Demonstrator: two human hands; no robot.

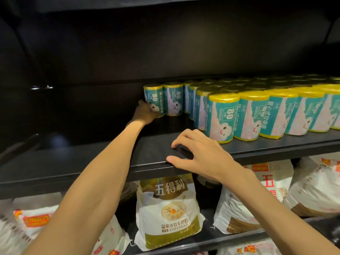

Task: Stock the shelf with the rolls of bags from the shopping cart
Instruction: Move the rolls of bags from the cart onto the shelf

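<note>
Several yellow rolls of bags with teal and pink labels stand upright on the black shelf [103, 153], filling its right half in rows. The leftmost roll [153, 97] stands at the back of the shelf, next to a second back roll [173, 99]. My left hand [146, 113] reaches deep into the shelf and holds the lower left side of the leftmost roll. My right hand [198, 153] rests on the shelf's front edge, fingers curled on the board and thumb along the lip, holding nothing. A front-row roll [221, 117] stands just behind it. The shopping cart is out of view.
The left half of the shelf board is bare and dark. Below it, a lower shelf holds white flour sacks, one with a green and gold label [168, 214] in the middle and others [276, 199] to the right. A dark board above caps the shelf bay.
</note>
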